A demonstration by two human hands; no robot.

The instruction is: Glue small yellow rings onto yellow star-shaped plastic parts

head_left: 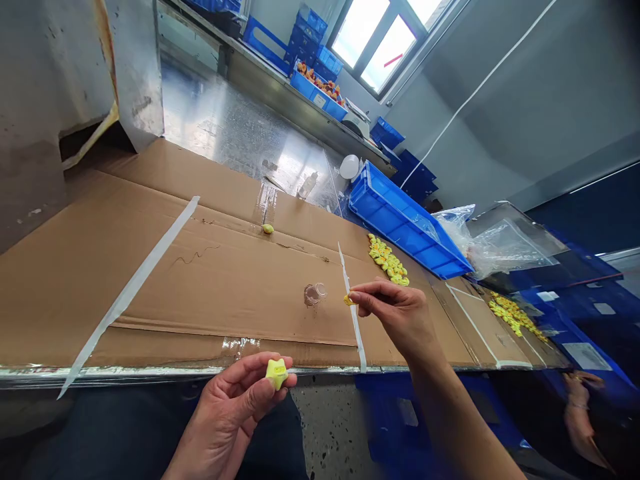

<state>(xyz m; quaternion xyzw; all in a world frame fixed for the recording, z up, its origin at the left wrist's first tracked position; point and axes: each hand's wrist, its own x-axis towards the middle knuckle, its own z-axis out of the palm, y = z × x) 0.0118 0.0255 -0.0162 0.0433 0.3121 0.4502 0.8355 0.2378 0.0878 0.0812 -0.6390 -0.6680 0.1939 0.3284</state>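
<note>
The left hand [230,415] and right hand [395,317] are well apart, each closed on its own small yellow thing. Low in view, past the front edge of the bench, the left hand holds a yellow star [277,373] between thumb and fingers, with its face turned up. The right hand reaches over the cardboard [200,293] that covers the bench and pinches a small yellow piece [348,301] between thumb and forefinger, just beside a strip of white tape [354,313]. A second strip of tape [130,287] runs across the cardboard farther left. A small clear cup [315,293] sits on the cardboard to the left of the right hand, and a lone yellow piece [268,229] lies well beyond it, near the far edge. A heap of yellow pieces [387,260] lies past the right hand, up against a long blue crate [405,223], and another heap [515,315] lies farther right, near a clear plastic bag [505,247]. Toward the window [373,43] stand more blue crates [307,27], and one of them [303,83] is heaped with orange and yellow pieces. At the lower right, a dim hand [580,413] shows — it seems to be another person's, though the shadow hides what it is doing.
</note>
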